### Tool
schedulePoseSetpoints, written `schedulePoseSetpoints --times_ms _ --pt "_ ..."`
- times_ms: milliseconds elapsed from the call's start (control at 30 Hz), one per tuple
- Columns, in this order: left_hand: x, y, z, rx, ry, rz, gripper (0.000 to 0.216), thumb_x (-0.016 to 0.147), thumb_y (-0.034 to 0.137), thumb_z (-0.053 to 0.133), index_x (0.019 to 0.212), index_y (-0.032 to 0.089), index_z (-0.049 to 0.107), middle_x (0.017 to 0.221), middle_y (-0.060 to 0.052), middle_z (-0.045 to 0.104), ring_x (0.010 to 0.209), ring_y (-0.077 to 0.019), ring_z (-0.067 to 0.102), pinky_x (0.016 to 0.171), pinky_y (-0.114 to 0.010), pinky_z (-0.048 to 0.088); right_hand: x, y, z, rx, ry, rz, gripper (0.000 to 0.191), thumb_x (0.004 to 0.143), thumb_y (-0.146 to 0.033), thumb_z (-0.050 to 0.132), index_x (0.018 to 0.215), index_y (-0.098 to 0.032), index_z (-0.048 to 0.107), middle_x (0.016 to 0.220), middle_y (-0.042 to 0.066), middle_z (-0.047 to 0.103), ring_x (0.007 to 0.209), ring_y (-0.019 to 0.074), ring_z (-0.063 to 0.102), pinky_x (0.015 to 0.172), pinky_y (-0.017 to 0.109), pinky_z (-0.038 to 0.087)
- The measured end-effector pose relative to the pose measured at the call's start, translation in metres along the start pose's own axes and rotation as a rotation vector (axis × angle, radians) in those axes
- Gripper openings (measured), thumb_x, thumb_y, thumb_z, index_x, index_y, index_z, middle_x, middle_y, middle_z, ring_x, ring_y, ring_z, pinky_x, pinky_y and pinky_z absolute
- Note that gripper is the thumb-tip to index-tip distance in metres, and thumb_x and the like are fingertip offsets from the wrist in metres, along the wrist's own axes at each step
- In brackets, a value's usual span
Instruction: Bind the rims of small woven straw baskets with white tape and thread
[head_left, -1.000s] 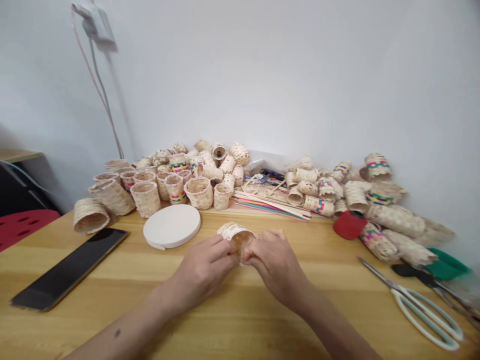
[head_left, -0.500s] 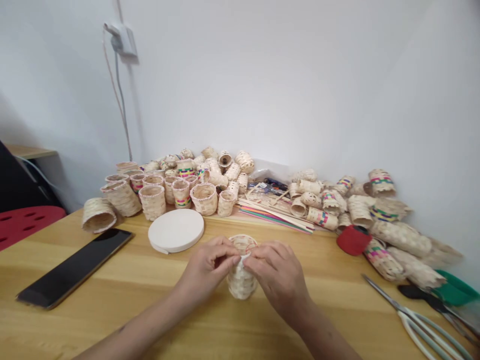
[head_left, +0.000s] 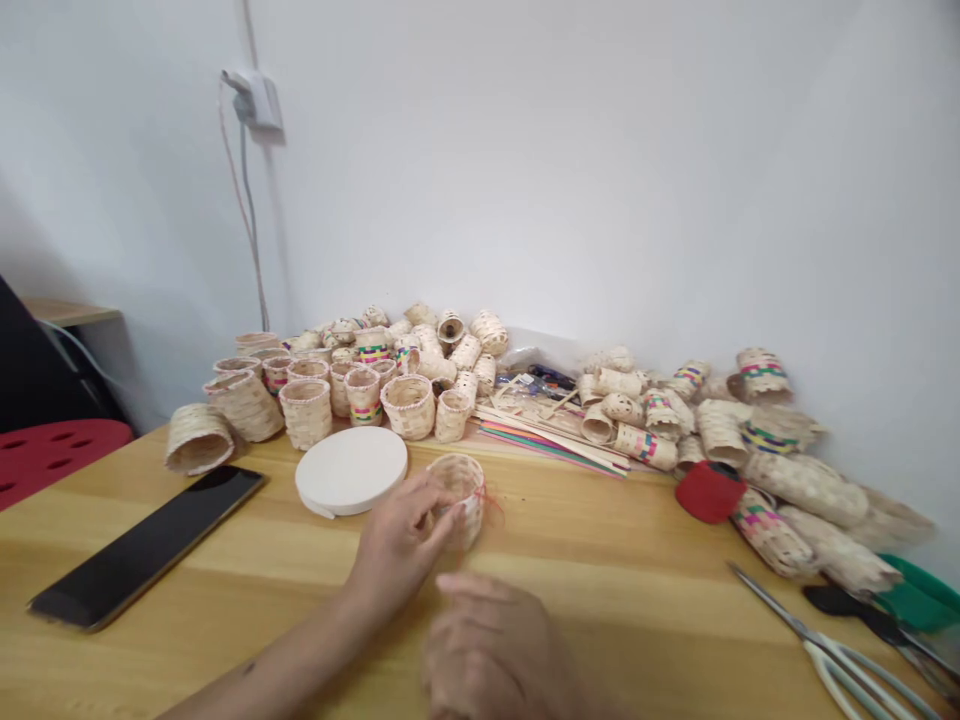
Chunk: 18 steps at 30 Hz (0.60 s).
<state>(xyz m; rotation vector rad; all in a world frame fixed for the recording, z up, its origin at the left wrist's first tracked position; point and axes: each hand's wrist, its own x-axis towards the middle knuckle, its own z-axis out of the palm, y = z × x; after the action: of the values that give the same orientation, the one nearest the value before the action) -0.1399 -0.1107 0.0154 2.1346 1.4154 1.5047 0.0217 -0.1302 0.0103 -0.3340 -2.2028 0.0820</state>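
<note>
A small woven basket (head_left: 459, 492) with red thread at its rim stands upright on the wooden table (head_left: 615, 560). My left hand (head_left: 397, 545) grips its left side with fingers curled round it. My right hand (head_left: 495, 650) is close to the camera, below the basket and apart from it; it is blurred by motion, so its fingers are unclear.
A white round disc (head_left: 351, 470) lies left of the basket. A black phone (head_left: 146, 548) lies further left. Several woven baskets (head_left: 360, 375) are heaped along the wall, with coloured strips (head_left: 551, 440), a red spool (head_left: 709, 492) and scissors (head_left: 840, 650) at the right.
My right hand let go of the basket and drew back toward me. My left hand moved the basket away, toward the white disc.
</note>
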Motion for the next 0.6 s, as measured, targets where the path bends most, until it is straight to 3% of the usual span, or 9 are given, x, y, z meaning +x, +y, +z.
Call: schedulePoseSetpoints --times_ms 67,167,267,367,467,600 --pt "0.004 -0.007 -0.006 0.092 0.081 0.091 0.015 0.086 0.02 0.055 0.076 0.017 0.065 0.074 -0.003 0.062 0.07 -0.0147 0.058 0.063 -0.025 0.044 -0.003 0.0 -0.008 -0.007 0.014 0.066 0.042 0.101 -0.028 0.02 0.077 -0.028 0.055 0.06 -0.004 0.059 0.056 0.012 0.056 0.059 0.023 0.047" --pt "0.011 -0.019 -0.015 0.222 0.166 0.16 0.015 0.088 0.021 0.053 0.08 0.017 0.065 0.077 -0.004 0.063 0.072 -0.0145 0.059 0.065 -0.024 0.045 -0.008 0.02 -0.035 -0.06 0.113 0.203 0.027 0.098 -0.024 0.031 0.08 -0.024 0.051 0.059 -0.003 0.055 0.051 0.0132 0.051 0.049 0.024 0.041" --pt "0.017 -0.03 -0.021 0.342 0.225 0.128 0.017 0.088 0.022 0.052 0.077 0.017 0.064 0.074 -0.003 0.062 0.068 -0.014 0.059 0.062 -0.023 0.043 -0.013 0.061 -0.07 -0.253 0.426 0.517 0.014 0.093 -0.032 0.041 0.087 -0.023 0.05 0.06 -0.003 0.053 0.051 0.0144 0.051 0.053 0.026 0.041" --pt "0.022 -0.038 -0.026 0.425 0.264 0.084 0.02 0.088 0.024 0.052 0.072 0.017 0.062 0.072 -0.002 0.061 0.065 -0.014 0.058 0.059 -0.024 0.041 -0.024 0.103 -0.104 -0.496 0.626 0.814 0.021 0.088 -0.038 0.04 0.093 -0.02 0.05 0.064 0.001 0.056 0.06 0.0195 0.055 0.06 0.033 0.042" --pt "0.024 -0.042 -0.03 0.451 0.274 0.065 0.022 0.088 0.025 0.052 0.07 0.017 0.061 0.071 -0.002 0.061 0.064 -0.0143 0.058 0.059 -0.024 0.04 -0.039 0.129 -0.132 -0.709 0.733 1.057 0.024 0.085 -0.037 0.039 0.094 -0.019 0.053 0.074 0.011 0.06 0.074 0.0266 0.058 0.064 0.039 0.038" --pt "0.024 -0.039 -0.029 0.405 0.246 0.063 0.019 0.087 0.023 0.053 0.073 0.017 0.063 0.074 -0.002 0.062 0.067 -0.014 0.059 0.06 -0.024 0.041 -0.047 0.138 -0.139 -0.726 0.739 1.143 0.029 0.084 -0.036 0.037 0.094 -0.015 0.054 0.077 0.016 0.06 0.077 0.0306 0.057 0.065 0.042 0.036"
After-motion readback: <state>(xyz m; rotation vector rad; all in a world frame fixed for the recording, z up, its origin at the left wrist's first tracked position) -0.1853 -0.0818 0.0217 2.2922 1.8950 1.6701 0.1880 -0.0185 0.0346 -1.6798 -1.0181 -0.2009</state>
